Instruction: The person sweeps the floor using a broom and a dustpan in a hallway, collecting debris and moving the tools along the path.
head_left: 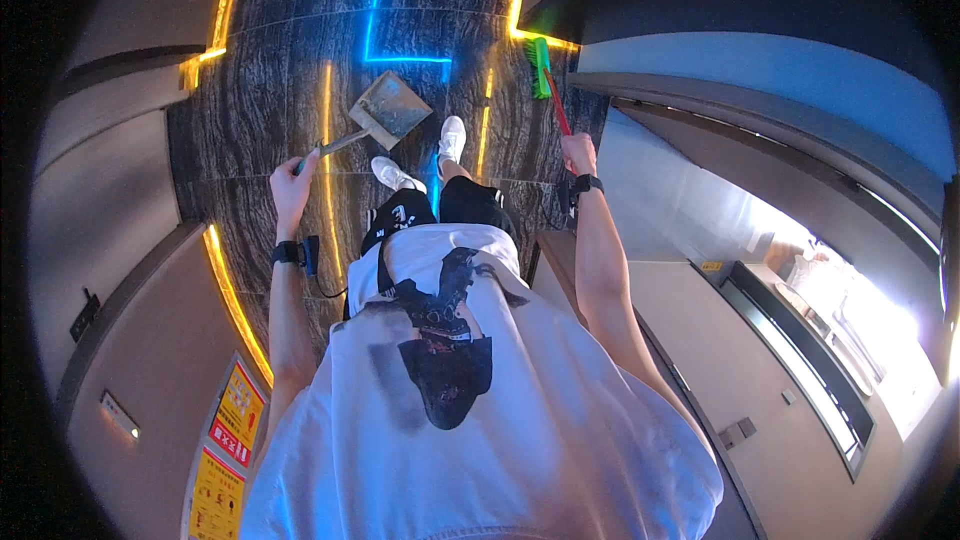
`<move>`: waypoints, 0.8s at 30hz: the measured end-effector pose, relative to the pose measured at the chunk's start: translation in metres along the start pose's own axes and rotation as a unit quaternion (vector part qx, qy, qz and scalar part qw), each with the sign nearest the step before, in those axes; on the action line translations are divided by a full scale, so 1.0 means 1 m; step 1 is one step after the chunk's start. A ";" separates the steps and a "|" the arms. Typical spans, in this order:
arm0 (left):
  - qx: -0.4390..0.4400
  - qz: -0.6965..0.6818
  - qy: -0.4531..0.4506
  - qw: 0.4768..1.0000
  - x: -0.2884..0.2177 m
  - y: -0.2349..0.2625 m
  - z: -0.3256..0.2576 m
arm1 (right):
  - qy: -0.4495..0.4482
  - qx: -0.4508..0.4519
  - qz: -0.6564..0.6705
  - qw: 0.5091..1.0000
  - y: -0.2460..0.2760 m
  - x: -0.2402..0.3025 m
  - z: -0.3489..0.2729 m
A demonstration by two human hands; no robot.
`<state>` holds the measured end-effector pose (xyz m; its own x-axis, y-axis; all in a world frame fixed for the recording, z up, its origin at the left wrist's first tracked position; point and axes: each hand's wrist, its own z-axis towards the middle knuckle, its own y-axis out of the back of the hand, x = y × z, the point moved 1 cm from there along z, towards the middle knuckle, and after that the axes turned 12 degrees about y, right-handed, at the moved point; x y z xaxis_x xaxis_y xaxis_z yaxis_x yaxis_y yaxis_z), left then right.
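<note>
From the head camera, looking down, the left hand (293, 178) is closed in a fist around the thin metal handle of a dustpan (388, 107). The pan's flat grey tray sits out ahead of the hand, low over the dark marbled floor (270, 60), just in front of the white shoes (452, 138). The right hand (578, 153) is also curled tight, wrapped around the red handle of a broom (541, 66); the broom's green bristle head points away, near the glowing yellow strip at the wall base. Both wrists carry black bands. A white printed shirt (480, 420) fills the lower picture. The two hands are well apart.
</note>
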<state>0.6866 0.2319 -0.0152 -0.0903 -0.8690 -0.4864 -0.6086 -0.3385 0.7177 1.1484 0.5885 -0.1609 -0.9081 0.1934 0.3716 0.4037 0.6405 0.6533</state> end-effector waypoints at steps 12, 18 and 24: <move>-0.050 -0.047 0.037 0.997 0.055 0.026 -0.027 | 0.022 -0.032 0.038 0.999 -0.124 0.040 0.037; -0.026 -0.092 0.025 0.995 0.080 0.037 -0.017 | 0.063 -0.047 -0.006 0.997 -0.176 0.057 0.056; -0.037 -0.042 0.063 0.996 0.120 0.067 -0.016 | 0.136 0.011 -0.135 0.981 -0.186 0.123 -0.054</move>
<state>0.6478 0.0986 -0.0174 0.0611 -0.8739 -0.4823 -0.5488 -0.4330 0.7150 0.9679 0.4528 -0.2014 -0.9170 -0.1899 0.3508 0.1464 0.6580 0.7387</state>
